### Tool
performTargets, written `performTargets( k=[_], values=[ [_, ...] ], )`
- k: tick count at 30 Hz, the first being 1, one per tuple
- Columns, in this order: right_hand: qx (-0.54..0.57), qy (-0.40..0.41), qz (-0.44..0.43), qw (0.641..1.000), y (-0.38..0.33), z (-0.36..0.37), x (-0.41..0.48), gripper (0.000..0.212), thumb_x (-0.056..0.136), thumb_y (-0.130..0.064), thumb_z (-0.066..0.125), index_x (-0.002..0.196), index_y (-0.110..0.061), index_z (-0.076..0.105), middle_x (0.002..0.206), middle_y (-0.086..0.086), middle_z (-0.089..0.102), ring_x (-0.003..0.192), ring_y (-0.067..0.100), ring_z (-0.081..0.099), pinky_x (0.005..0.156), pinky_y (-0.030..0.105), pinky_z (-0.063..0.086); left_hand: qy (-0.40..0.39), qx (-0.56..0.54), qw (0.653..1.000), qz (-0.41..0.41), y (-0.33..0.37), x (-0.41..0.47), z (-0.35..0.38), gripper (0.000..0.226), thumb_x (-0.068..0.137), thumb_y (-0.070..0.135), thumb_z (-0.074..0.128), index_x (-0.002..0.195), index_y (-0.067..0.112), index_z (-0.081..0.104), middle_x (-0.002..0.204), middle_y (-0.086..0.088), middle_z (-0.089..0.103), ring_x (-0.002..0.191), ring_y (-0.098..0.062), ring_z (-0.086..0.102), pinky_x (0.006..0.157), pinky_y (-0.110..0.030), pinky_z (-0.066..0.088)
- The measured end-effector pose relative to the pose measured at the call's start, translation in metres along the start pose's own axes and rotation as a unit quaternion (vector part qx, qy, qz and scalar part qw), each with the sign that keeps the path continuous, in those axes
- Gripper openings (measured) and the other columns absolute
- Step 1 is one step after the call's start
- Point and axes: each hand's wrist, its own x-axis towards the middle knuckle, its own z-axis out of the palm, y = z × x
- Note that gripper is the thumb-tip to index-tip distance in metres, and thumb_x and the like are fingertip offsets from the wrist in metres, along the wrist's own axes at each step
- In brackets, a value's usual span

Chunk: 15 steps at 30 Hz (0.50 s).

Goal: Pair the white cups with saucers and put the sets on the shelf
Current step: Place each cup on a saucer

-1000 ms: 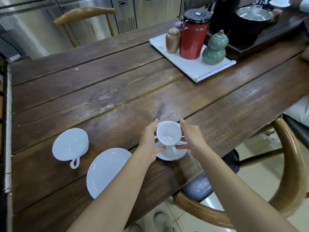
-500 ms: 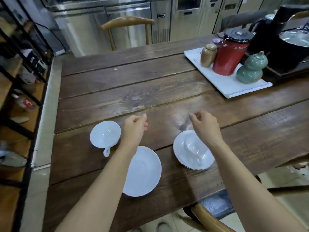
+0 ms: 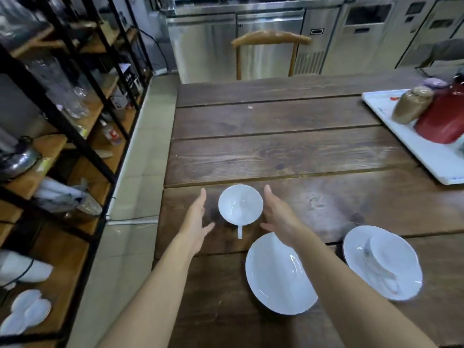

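While the fingers of both hands are spread and grasp nothing, the left hand (image 3: 195,219) and right hand (image 3: 280,214) flank a lone white cup (image 3: 240,205) on the wooden table (image 3: 288,151), neither touching it. Just nearer lies an empty saucer (image 3: 273,277), partly under the right forearm, and to its right a second cup (image 3: 385,257) sits on its saucer (image 3: 356,247). The shelf (image 3: 62,136) stands at far left.

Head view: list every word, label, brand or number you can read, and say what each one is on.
No text can be read.
Steel cabinets: dark label plates, too small and blurred to read.
White tray: red and blue marks near its edges, too blurred to read.
Bottle on the shelf: a red label patch, unreadable.
Cup, saucers and table: no print.
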Motion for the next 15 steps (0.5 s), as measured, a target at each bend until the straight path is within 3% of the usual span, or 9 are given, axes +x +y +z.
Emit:
performTargets(
  k=[4,7,10,12,15],
  values=[
    [0.068,-0.056,0.034,0.996,0.001,0.006,0.005,0.061,0.091,-0.063,0.031,0.134,-0.023,0.044,0.141,0.005,0.047,0.136,0.027,0.038,0.11,0.049,0.029,-0.087,-0.06,0.993,-0.057,-0.009,0.007,0.003,0.07,0.093,0.056,0.037,0.151,0.021,0.021,0.16,0.002,0.021,0.147,-0.018,0.018,0.113,-0.055,0.025],
    [0.073,-0.075,0.029,0.994,-0.001,0.007,0.004,0.056,0.088,-0.066,0.033,0.121,-0.025,0.054,0.135,0.007,0.051,0.126,0.028,0.047,0.101,0.046,0.041,-0.132,-0.09,0.984,-0.083,-0.009,0.007,0.007,0.062,0.092,0.058,0.036,0.137,0.017,0.046,0.148,-0.005,0.042,0.135,-0.024,0.038,0.105,-0.053,0.036],
    [0.053,-0.069,0.016,0.996,-0.004,0.006,0.001,0.053,0.086,-0.067,0.037,0.113,-0.029,0.06,0.131,0.009,0.055,0.119,0.03,0.053,0.102,0.052,0.044,-0.128,-0.058,0.987,-0.08,-0.006,0.003,0.012,0.041,0.092,0.054,0.042,0.104,0.02,0.061,0.133,-0.008,0.053,0.121,-0.026,0.049,0.088,-0.048,0.047],
    [0.044,-0.052,0.008,0.998,-0.007,0.004,-0.004,0.045,0.088,-0.065,0.038,0.105,-0.031,0.062,0.122,0.007,0.059,0.114,0.029,0.057,0.1,0.053,0.046,-0.11,-0.024,0.992,-0.062,-0.003,-0.001,0.014,0.037,0.091,0.05,0.047,0.104,0.019,0.061,0.128,-0.009,0.054,0.116,-0.025,0.052,0.079,-0.046,0.052],
    [0.002,0.027,-0.036,0.999,-0.009,-0.001,-0.014,0.037,0.092,-0.055,0.041,0.109,-0.028,0.058,0.106,0.001,0.061,0.099,0.025,0.062,0.083,0.042,0.058,-0.088,0.012,0.996,-0.029,0.002,-0.01,0.023,0.044,0.09,0.05,0.048,0.115,0.015,0.059,0.122,-0.01,0.056,0.109,-0.025,0.055,0.079,-0.048,0.056]
  ],
)
